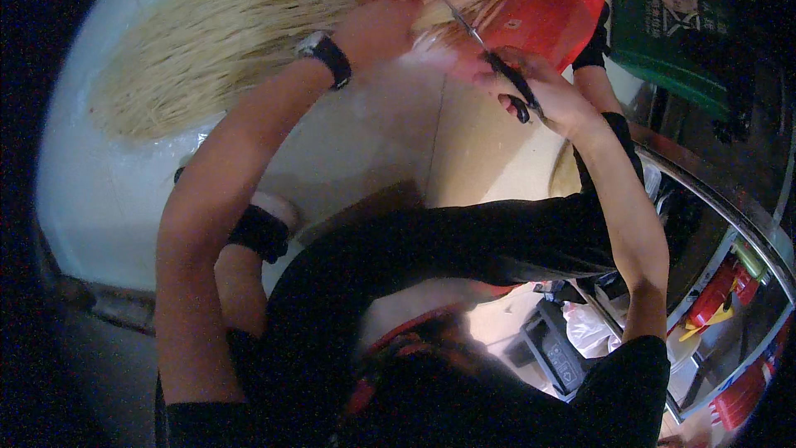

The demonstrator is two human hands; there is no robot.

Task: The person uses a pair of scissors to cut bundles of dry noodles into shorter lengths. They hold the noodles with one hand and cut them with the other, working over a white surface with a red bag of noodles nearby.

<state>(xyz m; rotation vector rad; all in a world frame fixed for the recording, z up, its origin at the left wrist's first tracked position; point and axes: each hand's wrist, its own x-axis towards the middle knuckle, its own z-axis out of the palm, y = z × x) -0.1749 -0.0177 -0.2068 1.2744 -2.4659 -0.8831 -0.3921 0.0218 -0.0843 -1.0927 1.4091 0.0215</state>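
Observation:
My left hand (398, 22), with a dark band at the wrist, reaches to a bundle of pale, thin skewer-like sticks (466, 3) at the mouth of a red plastic container (547, 0); its fingers are blurred and partly hidden. My right hand (541, 87) is closed on the black handles of a pair of scissors (476, 37), whose long metal blades point up and left across the sticks. Whether the blades touch the sticks is not clear. A large heap of similar pale sticks (205, 56) lies on clear plastic on the floor at upper left.
A green bin (671, 68) bearing writing stands at upper right. Along the right is a metal-edged rack (734, 218) with red and yellow items. A black box (550, 348) and a white plastic bag (587, 326) lie at lower right. My legs frame the tiled floor (373, 137).

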